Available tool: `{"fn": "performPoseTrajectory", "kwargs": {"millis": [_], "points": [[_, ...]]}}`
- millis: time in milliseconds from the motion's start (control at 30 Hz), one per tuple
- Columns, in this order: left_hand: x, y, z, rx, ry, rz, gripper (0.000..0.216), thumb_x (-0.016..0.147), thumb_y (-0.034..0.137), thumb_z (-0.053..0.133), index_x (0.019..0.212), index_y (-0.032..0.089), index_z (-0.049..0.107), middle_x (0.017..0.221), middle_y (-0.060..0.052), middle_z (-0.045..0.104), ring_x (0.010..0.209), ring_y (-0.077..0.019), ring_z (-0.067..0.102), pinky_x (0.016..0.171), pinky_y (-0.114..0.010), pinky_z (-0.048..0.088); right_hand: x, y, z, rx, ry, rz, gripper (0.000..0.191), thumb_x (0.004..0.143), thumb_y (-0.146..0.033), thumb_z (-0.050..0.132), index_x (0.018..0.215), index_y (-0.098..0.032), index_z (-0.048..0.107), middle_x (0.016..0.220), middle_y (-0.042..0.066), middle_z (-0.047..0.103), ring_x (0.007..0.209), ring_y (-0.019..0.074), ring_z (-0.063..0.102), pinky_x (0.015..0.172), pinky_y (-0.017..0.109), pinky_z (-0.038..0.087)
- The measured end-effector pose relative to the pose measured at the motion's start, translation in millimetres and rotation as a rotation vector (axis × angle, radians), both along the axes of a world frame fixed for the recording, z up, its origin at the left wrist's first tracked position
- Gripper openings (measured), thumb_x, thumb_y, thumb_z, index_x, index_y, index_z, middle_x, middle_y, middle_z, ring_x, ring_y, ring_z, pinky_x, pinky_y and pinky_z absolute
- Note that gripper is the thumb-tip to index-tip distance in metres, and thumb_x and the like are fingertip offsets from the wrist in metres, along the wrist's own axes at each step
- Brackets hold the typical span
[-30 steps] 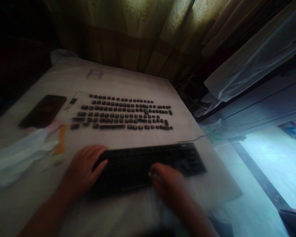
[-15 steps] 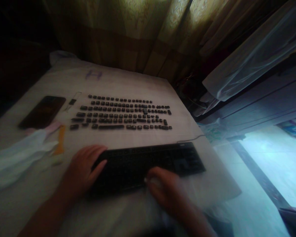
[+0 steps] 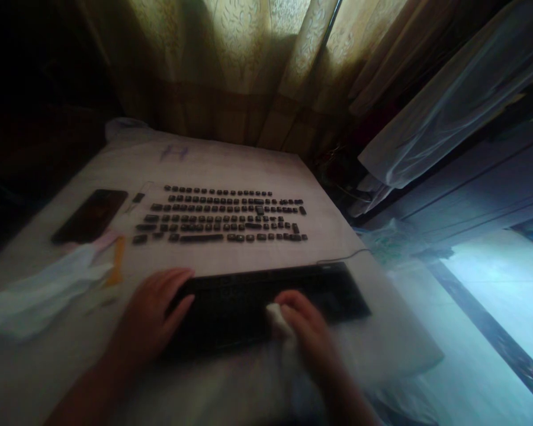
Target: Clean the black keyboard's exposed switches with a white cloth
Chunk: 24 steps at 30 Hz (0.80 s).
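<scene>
A black keyboard body lies across the near part of the table, its keycaps off. My left hand is closed round its left end, with the thumb on the top face. Over the front middle of the keyboard, my right hand pinches a white cloth, whose lower part hangs blurred below the fingers. Beyond the keyboard, loose black keycaps lie in several rows, a long space bar among those in the nearest row.
A dark phone lies at the left. Near it are a crumpled white cloth, an orange strip and a small dark-handled tool. The keyboard's cable runs off to the right. A curtain hangs behind the table.
My right hand has moved slightly up and right with the white cloth, and more of the cloth shows. My left hand stays on the keyboard's left end. The view has tilted upward slightly.
</scene>
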<state>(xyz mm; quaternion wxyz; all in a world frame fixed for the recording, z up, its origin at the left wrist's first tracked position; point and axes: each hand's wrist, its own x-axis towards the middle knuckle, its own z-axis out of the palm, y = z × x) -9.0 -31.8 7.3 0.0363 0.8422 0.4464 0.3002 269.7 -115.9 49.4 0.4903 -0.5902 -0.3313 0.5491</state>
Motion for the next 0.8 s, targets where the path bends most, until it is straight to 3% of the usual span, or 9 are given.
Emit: {"fn": "performPoseTrajectory", "kwargs": {"millis": [133, 300, 533, 700, 800], "points": [[31.2, -19.2, 21.8, 0.008, -0.042, -0.142, 0.029, 0.097, 0.038, 0.051, 0.122, 0.025, 0.058, 0.110, -0.005, 0.072, 0.102, -0.0237, 0.067, 0.097, -0.047, 0.051, -4.5, 3.1, 7.2, -0.071, 0.223, 0.011, 0.031, 0.071, -0.044, 0.076, 0.081, -0.021, 0.058, 0.057, -0.004, 0.060, 0.049, 0.0116, 0.055, 0.047, 0.020, 0.038], [74.0, -41.1, 35.5, -0.077, -0.138, -0.281, 0.028, 0.098, 0.032, 0.052, 0.125, 0.025, 0.055, 0.107, -0.004, 0.074, 0.099, -0.0203, 0.069, 0.100, -0.045, 0.048, -9.1, 5.8, 7.8, -0.056, 0.262, 0.065, 0.026, 0.072, -0.039, 0.074, 0.081, -0.020, 0.058, 0.061, -0.004, 0.062, 0.054, 0.0117, 0.055, 0.053, 0.021, 0.040], [92.5, -46.0, 35.6, -0.189, -0.274, -0.325, 0.010, 0.098, 0.027, 0.053, 0.100, 0.024, 0.062, 0.085, 0.001, 0.072, 0.076, -0.0161, 0.066, 0.072, -0.031, 0.050, -12.4, 5.2, 1.4, -0.015, 0.069, 0.124, 0.015, 0.076, -0.035, 0.064, 0.081, -0.021, 0.059, 0.064, -0.005, 0.056, 0.056, 0.0116, 0.050, 0.054, 0.022, 0.041], [88.4, -43.4, 36.1, -0.307, -0.253, -0.237, 0.014, 0.094, 0.025, 0.053, 0.085, 0.023, 0.063, 0.077, 0.001, 0.067, 0.071, -0.0168, 0.063, 0.067, -0.031, 0.046, -13.2, -1.3, -5.8, 0.276, -0.324, 0.175, 0.011, 0.084, -0.023, 0.058, 0.092, -0.022, 0.066, 0.089, 0.002, 0.068, 0.085, 0.0175, 0.064, 0.075, 0.027, 0.051], [86.9, -41.2, 37.1, -0.437, -0.243, -0.131, 0.020, 0.092, 0.029, 0.052, 0.076, 0.022, 0.061, 0.072, 0.001, 0.064, 0.070, -0.0176, 0.061, 0.066, -0.032, 0.045, -13.4, -4.4, -7.9, 0.541, -0.484, 0.228, 0.027, 0.080, -0.012, 0.063, 0.104, -0.024, 0.065, 0.101, 0.003, 0.069, 0.094, 0.0173, 0.066, 0.083, 0.027, 0.053]]}}
